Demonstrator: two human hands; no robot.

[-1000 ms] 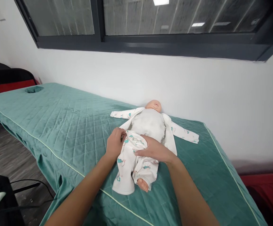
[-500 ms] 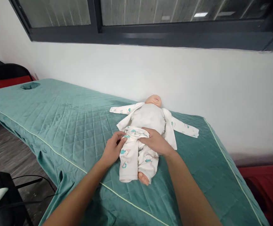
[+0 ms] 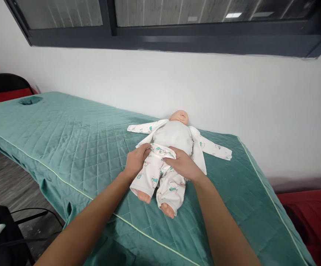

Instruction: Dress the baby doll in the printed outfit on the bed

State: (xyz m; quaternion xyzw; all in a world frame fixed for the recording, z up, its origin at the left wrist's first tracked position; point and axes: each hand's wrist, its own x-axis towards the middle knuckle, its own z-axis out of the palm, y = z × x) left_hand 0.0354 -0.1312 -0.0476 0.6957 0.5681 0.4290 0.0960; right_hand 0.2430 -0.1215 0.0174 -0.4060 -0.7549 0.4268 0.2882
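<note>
A baby doll (image 3: 174,135) lies on its back on a green quilted massage table (image 3: 74,140), head toward the white wall. It wears white printed trousers (image 3: 160,177) pulled up to its waist, and both bare feet stick out of the legs. An open white printed top (image 3: 210,147) is spread under it with sleeves out to either side. My left hand (image 3: 135,160) grips the trousers' waistband at the doll's left hip. My right hand (image 3: 182,164) holds the waistband at the belly, fingers curled on the cloth.
The table has a face hole (image 3: 30,100) at its far left end. A black and red chair (image 3: 2,88) stands behind it. A black object with cables (image 3: 2,229) sits on the floor at the lower left. Something red (image 3: 307,214) lies at the lower right.
Both hands have pulled the trousers up the doll's body toward its waist. The doll's second foot now shows out of the left trouser leg, which was empty and limp before.
</note>
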